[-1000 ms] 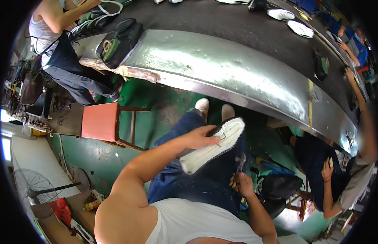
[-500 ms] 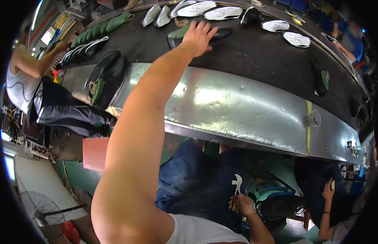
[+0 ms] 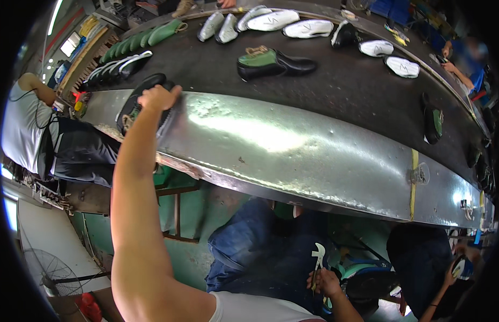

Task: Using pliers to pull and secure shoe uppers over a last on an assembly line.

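At the left of the bench, my left hand [image 3: 160, 99] is on a black shoe [image 3: 169, 115], fingers curled over its upper end. Close beside it lies another black shoe [image 3: 147, 83]; a green part with a cord loop shows there, half hidden by my arm. Low over my lap, my right hand [image 3: 326, 282] grips silvery lasting pincers [image 3: 318, 256], head up. A black shoe with a green last [image 3: 264, 59] and a cord loop lies alone on the dark belt, apart from both hands.
White-covered shoes [image 3: 308, 29] line the belt's far side, and green lasts [image 3: 158, 36] stand far left. A metal ledge [image 3: 292, 139] runs along the near side, bearing a clear cup [image 3: 420, 174]. People work at left, right and far right.
My left hand has left the black shoe with the green last on the belt and moved left and nearer, onto the shoes on the ledge. The right hand still holds the pincers.
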{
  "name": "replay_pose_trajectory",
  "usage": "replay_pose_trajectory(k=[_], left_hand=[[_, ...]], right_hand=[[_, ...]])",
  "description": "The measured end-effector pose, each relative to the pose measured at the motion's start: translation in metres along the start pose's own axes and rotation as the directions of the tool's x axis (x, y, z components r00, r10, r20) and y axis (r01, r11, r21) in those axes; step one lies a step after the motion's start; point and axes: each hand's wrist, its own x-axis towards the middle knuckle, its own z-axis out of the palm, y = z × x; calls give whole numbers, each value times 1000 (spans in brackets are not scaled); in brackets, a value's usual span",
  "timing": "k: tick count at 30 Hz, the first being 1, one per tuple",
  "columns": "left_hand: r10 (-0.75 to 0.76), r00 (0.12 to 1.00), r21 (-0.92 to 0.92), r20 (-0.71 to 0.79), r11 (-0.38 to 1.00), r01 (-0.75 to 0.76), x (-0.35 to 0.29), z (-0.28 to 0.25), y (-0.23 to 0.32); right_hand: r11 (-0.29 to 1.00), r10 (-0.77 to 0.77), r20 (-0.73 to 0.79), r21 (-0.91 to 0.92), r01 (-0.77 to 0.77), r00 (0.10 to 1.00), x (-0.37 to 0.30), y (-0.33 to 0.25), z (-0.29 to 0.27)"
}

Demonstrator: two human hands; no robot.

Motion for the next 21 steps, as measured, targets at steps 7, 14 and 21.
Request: replay_pose_trajectory(k=[7, 14, 21], left_hand=[[372, 924, -4, -85, 927, -374, -41, 4, -17], [284, 783, -795, -553, 100, -598, -225, -64, -66], [368, 789, -732, -493, -665, -147, -408, 52, -43]], right_hand=[[998, 18, -30, 60, -16, 999, -8, 3, 19], [936, -302, -12, 184, 299, 953, -1, -25, 74], [754, -298, 250, 654, 67, 921, 9, -87, 132]])
